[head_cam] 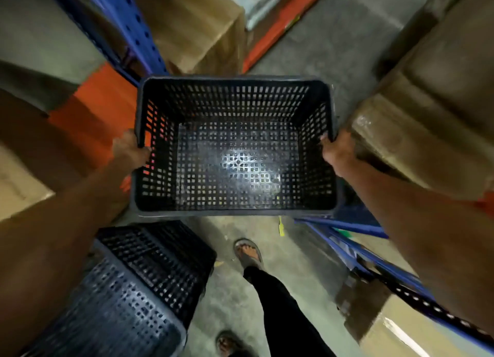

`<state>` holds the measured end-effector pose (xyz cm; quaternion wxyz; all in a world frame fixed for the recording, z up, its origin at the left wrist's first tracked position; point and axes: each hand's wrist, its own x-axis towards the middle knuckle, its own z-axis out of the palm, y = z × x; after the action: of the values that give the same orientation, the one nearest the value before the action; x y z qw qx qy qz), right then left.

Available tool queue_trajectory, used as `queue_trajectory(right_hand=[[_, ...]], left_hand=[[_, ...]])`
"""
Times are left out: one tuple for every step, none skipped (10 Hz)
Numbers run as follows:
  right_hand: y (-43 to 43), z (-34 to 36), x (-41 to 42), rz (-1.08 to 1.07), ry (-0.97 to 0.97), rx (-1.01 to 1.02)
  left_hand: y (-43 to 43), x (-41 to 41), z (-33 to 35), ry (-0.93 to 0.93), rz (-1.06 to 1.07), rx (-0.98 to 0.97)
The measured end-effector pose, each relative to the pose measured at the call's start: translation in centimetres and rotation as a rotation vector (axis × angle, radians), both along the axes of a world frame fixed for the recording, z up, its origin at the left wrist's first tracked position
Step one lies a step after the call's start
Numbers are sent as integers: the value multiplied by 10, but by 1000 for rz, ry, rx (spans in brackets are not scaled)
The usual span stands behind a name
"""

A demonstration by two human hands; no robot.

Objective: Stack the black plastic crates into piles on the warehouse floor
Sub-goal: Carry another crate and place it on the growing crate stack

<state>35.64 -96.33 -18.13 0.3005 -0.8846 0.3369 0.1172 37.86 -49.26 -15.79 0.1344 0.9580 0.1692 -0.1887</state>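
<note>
I hold an empty black perforated plastic crate (235,148) in front of me above the concrete floor, open side up. My left hand (128,153) grips its left rim and my right hand (335,150) grips its right rim. Below it at the lower left, a second black crate (128,289) stands on the floor; whether it tops a pile I cannot tell.
Blue and orange shelving racks (133,27) line the aisle on both sides, loaded with cardboard boxes (427,121). More boxes (192,27) sit ahead. My sandalled feet (247,253) stand on the grey floor (334,43) between the racks.
</note>
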Motion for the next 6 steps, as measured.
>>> queue_trajectory(right_hand=[[-3,89,15,210,-197,-124],[-4,162,25,394,-315,-173],[1,237,23,491,-336,-268],[11,282,18,509,-324,-302],[30,329,-3,613,-388,-275],[54,356,-34,710,-451,-306]], left_hand=[[-6,-23,91,-135,6,-47],[-5,-39,155,-247,15,-19],[3,-60,226,-353,-3,-33],[15,-83,274,-341,-28,-21],[34,-138,320,-369,17,-18],[51,-208,348,-412,26,-39]])
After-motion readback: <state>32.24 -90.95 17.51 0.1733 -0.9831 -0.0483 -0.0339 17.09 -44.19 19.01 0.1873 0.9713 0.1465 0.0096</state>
